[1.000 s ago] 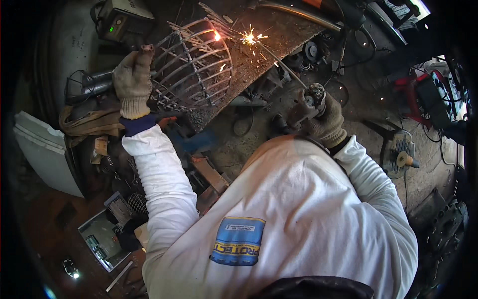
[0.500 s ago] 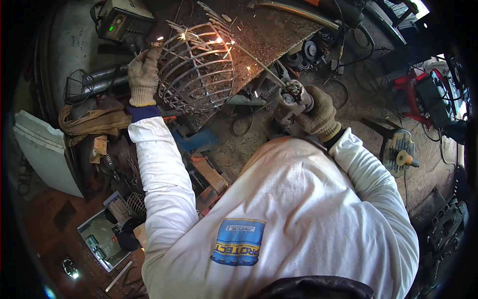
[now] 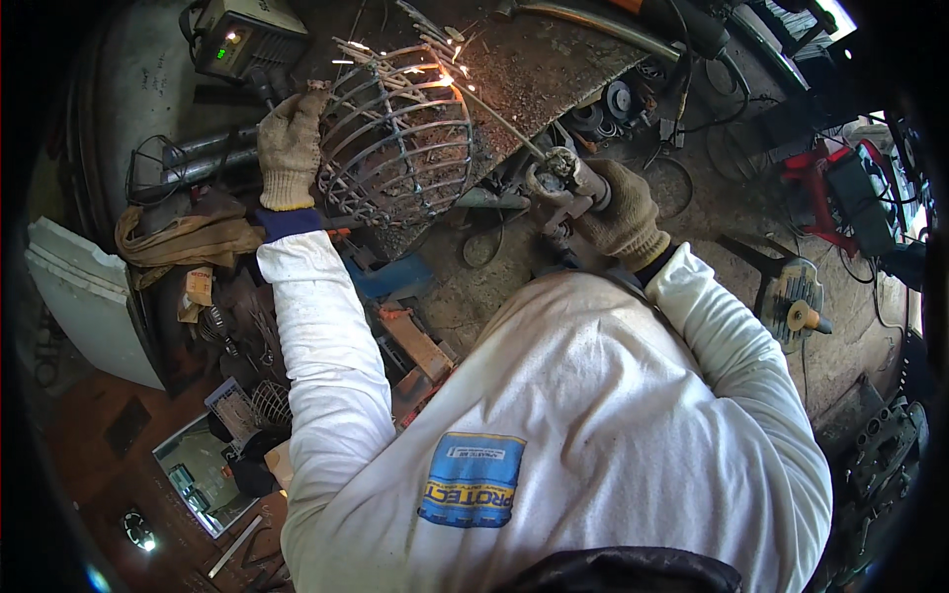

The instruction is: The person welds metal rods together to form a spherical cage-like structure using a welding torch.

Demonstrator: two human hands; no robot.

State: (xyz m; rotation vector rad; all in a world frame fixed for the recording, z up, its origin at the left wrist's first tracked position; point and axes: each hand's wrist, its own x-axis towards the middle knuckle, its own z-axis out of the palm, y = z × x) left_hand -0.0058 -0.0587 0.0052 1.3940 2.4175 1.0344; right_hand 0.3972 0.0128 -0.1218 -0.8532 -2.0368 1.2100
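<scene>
A rounded metal cage of curved bars rests on the brown, debris-strewn worktop. My left hand, in a tan knit glove, is closed at the cage's left edge; its fingertips are partly hidden. In my gloved right hand is a welding electrode holder, gripped below and right of the cage. A thin welding rod runs from it up to the cage's upper right bars, where a bright glow and sparks show. Loose metal rods lie by the cage's far end.
A welding machine with a lit green display stands at the far left. Metal pipes and a brown cloth lie left of my left hand. An angle grinder sits on the floor at right. Cables trail beyond the worktop's right edge.
My right hand and the electrode holder have shifted slightly left and up. The cage has moved a little to the right, and the bright glow sits lower on its upper right side.
</scene>
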